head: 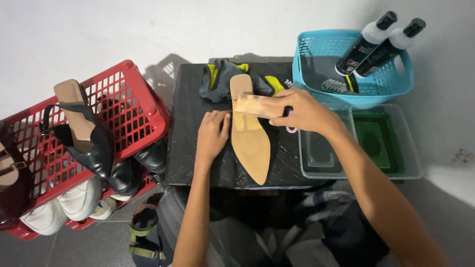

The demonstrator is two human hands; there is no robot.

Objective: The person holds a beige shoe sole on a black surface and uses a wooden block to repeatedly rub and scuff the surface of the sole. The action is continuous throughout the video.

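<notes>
The left hand (212, 134) lay flat and open, palm down, pinning the edge of a pointed tan shoe sole (249, 133) against the black plastic-covered table (190, 133); the right hand (304, 111) was closed around a pale, blurred rectangular brush or block (255, 105), pressed across the sole's upper half. The sole itself lay lengthwise at the middle of the table, its point toward the person.

Far left stood a red plastic lattice crate (131, 106) crowded with shoes: a black high-heeled shoe (84, 133) tilted on top, white sneakers (64, 205) below. Behind the sole lay grey-and-yellow cloths (220, 79). To the right sat a blue plastic basket (321, 62) holding two black-capped white bottles (378, 42), and in front of it a clear shallow tray (410, 163) with a green pad inside.

From where I stood, the weak point looked to be the left hand's hold: it only pressed on one edge, so a hard stroke could make the sole skid on the slick plastic. The right elbow also passed just over the tray, and a wide stroke might knock it.
</notes>
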